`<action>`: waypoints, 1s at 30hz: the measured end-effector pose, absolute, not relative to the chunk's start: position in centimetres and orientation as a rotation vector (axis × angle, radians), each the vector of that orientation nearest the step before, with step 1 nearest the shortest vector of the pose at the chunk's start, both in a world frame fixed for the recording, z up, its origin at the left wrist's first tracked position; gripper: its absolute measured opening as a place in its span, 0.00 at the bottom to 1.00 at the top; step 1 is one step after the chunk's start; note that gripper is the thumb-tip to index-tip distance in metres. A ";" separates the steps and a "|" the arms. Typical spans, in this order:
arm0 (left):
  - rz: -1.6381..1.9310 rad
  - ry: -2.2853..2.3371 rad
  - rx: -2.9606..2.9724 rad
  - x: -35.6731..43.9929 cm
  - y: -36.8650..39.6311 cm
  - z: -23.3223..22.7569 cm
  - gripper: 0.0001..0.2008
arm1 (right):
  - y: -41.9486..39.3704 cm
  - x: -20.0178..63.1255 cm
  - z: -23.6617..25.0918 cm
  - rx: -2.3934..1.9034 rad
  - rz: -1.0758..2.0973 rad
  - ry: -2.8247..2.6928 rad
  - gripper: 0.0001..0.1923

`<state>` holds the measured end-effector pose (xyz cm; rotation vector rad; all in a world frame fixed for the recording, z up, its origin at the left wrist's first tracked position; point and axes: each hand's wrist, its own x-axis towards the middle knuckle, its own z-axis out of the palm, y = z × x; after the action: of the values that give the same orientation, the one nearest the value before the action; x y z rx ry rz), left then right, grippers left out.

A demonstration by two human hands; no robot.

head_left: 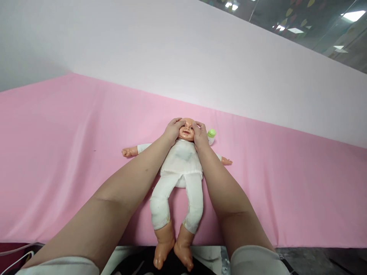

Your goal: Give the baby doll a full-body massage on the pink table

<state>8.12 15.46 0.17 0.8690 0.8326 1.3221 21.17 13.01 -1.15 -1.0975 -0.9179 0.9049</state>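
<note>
Here, both hands [186, 133] cup the doll's head [187, 129], seemingly without clenching, on the pink sheet [272, 183].

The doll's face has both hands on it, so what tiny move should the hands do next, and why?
Probably slide the thumbs gently outward across the cheeks. The left hand and right hand cup the doll by the sides of its head, fingers resting near the face, while it lies flat on its back on the pink cloth. A small stroke there suits that hold.
</note>
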 end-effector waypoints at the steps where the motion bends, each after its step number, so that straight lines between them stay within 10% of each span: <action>1: 1.321 0.823 0.865 8.1 15.5 0.1 0.23 | 13.1 21.3 -1.3 -1.080 0.921 -0.912 0.22; 21: 1.253 0.817 0.914 7.3 14.9 0.3 0.34 | 12.4 21.6 -0.7 -1.065 1.012 -0.953 0.35; 30: 1.260 0.826 0.940 8.0 15.4 0.3 0.24 | 12.8 21.3 -1.2 -1.223 0.823 -0.992 0.27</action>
<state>8.01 15.44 0.28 0.9404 0.8258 1.2605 21.30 12.82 -1.22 -1.2228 -0.9917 0.8227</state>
